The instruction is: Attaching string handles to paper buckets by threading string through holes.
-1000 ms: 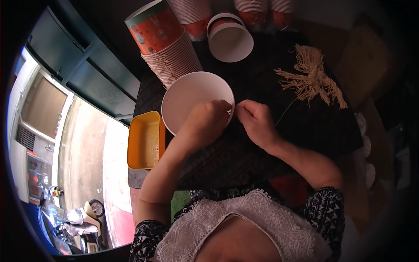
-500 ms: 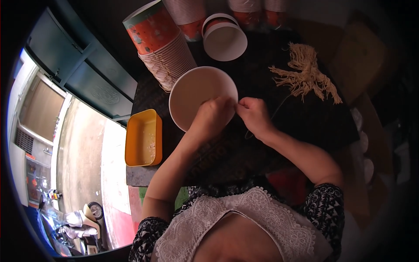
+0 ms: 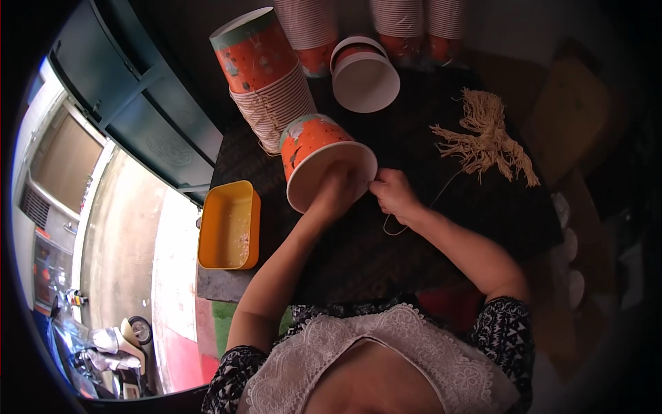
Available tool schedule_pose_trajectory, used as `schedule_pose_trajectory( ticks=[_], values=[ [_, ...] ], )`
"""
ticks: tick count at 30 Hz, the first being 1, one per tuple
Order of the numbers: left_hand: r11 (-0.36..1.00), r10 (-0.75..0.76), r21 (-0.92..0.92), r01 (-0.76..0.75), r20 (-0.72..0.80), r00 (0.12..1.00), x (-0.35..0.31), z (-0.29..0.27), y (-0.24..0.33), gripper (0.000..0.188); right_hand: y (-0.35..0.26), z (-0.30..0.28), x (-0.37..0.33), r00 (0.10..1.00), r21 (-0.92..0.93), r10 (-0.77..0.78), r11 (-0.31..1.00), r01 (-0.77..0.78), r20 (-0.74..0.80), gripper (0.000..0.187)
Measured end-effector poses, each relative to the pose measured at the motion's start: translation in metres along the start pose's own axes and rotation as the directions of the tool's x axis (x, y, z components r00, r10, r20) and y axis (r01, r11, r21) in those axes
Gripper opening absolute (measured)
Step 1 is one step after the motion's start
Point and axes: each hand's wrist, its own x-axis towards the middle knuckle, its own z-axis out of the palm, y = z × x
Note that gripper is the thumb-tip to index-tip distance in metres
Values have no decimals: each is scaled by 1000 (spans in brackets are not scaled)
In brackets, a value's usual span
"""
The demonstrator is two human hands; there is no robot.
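An orange paper bucket (image 3: pixel 314 140) with a white rim and green base band lies tilted, its mouth facing me. My left hand (image 3: pixel 336 190) reaches inside it, fingers curled close to the right inner wall; shadow hides what they hold. Outside the same wall, just below the rim, my right hand (image 3: pixel 395 193) is closed in a pinch on a thin string (image 3: pixel 394 233). The string loops below that hand and runs on toward a bundle of cream strings (image 3: pixel 485 134) on the dark table (image 3: pixel 441 259).
A tall stack of nested buckets (image 3: pixel 265 76) stands behind the bucket. Another bucket (image 3: pixel 365 81) lies at the back, before more stacks (image 3: pixel 396 24). A yellow tray (image 3: pixel 227 231) with small bits sits at the left edge, beside an open metal door (image 3: pixel 148 117).
The bucket has tipped so its orange outside now shows, its mouth turned more toward me. Both hands stay at its right wall. The string loop below my right hand shows more clearly.
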Motion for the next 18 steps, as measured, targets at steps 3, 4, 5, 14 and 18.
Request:
schedule_pose_trajectory(
  ticks=[3, 4, 5, 14, 18],
  values=[
    [1000, 7, -18, -7, 15, 1000, -2, 2, -7, 19, -5, 1, 1, 998, 4, 49, 999, -49, 35, 10],
    [997, 62, -33, -63, -48, 997, -4, 3, -10, 16, -5, 2, 2, 998, 2, 48, 999, -48, 40, 10],
    [997, 61, -35, -62, -48, 997, -5, 4, -12, 16, -4, 2, 2, 998, 0, 47, 999, -47, 38, 10],
    [989, 151, 2, -151, -33, 988, -7, 13, -27, 15, 1, 3, 3, 995, -119, -94, 989, 91, -20, 14],
    [982, 186, 43, -185, -31, 982, -3, 17, -27, 13, -2, 3, 4, 994, -209, -105, 973, 93, -44, 17]
  ],
)
